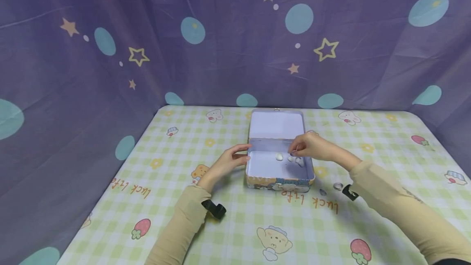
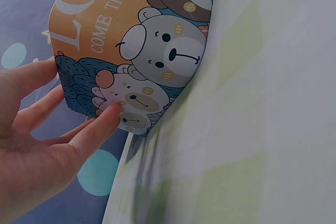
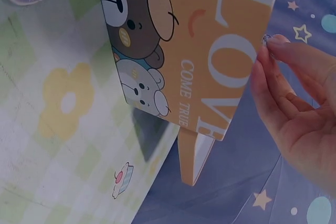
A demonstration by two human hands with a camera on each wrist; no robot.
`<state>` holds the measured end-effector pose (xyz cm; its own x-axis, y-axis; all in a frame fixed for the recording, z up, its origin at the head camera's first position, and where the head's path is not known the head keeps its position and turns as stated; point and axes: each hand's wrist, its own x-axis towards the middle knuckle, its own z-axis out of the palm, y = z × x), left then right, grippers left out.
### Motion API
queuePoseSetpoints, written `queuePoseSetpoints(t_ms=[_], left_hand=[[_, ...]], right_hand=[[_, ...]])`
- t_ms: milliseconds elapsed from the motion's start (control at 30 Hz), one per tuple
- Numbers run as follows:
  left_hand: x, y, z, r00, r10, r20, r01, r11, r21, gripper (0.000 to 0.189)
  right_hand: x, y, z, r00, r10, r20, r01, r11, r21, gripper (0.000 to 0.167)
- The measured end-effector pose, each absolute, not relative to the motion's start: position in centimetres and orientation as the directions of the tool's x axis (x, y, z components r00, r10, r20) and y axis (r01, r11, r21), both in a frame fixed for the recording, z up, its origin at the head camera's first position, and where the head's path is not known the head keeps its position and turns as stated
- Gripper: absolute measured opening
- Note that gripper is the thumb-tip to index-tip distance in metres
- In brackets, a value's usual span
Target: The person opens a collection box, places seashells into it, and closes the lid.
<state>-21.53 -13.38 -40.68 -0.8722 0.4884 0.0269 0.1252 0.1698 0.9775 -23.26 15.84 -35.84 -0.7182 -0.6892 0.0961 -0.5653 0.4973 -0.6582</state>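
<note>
Inspector: Materials and shapes?

Recorder: A rectangular box, tin-like, round-cornered, smooth and pale within, sits on the bench. Its hinged lid stands open at the rear. Small rounded white pieces lie inside, toward the right rear.

Inspector: State of the fingers?

Recorder: Left hand: fingers extended, tips touching the box's left side. Right hand: at the box's right rear, thumb and forefinger pinching a small glossy piece.

Inspector: Surface and room?

Recorder: A green-and-white checked cloth, printed with strawberries and flowers, covers the bench. A purple curtain with stars and teal spots hangs behind and to the left. Near the box's right front corner lie a shiny ring-like piece and a dark piece.

Inspector: Differences between views?

Recorder: Both wrist views show bear faces and "COME TRUE" lettering on the box's sides. Only the head view shows the interior and the white pieces.
</note>
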Motion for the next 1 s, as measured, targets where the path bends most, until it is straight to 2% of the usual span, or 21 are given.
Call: queuePoseSetpoints(t_ms=[133, 367, 600, 867, 1000], left_hand=[[-21.8, -13.4, -41.2, -0.871, 0.490, 0.037, 0.133, 0.163, 0.977, 0.045], [-21.0, -13.2, -39.7, -0.871, 0.491, 0.006, 0.090, 0.148, 0.985, 0.044], [-21.9, -13.4, -41.2, -0.874, 0.486, 0.015, 0.108, 0.165, 0.980, 0.045], [-21.8, -13.5, -41.2, -0.876, 0.481, 0.026, 0.122, 0.169, 0.978, 0.045], [-21.8, -13.5, -41.3, -0.877, 0.480, 0.021, 0.116, 0.169, 0.979, 0.044]], right_hand=[[-23.2, 15.6, -35.9, -0.709, -0.703, 0.056, -0.547, 0.498, -0.673, 0.008], [-23.1, 15.2, -36.0, -0.690, -0.723, 0.039, -0.562, 0.501, -0.658, 0.009], [-22.9, 14.8, -36.3, -0.685, -0.729, 0.018, -0.564, 0.514, -0.647, 0.010], [-23.0, 14.6, -36.8, -0.662, -0.749, 0.008, -0.567, 0.494, -0.660, 0.012], [-22.9, 14.8, -37.0, -0.670, -0.742, 0.008, -0.564, 0.502, -0.656, 0.013]])
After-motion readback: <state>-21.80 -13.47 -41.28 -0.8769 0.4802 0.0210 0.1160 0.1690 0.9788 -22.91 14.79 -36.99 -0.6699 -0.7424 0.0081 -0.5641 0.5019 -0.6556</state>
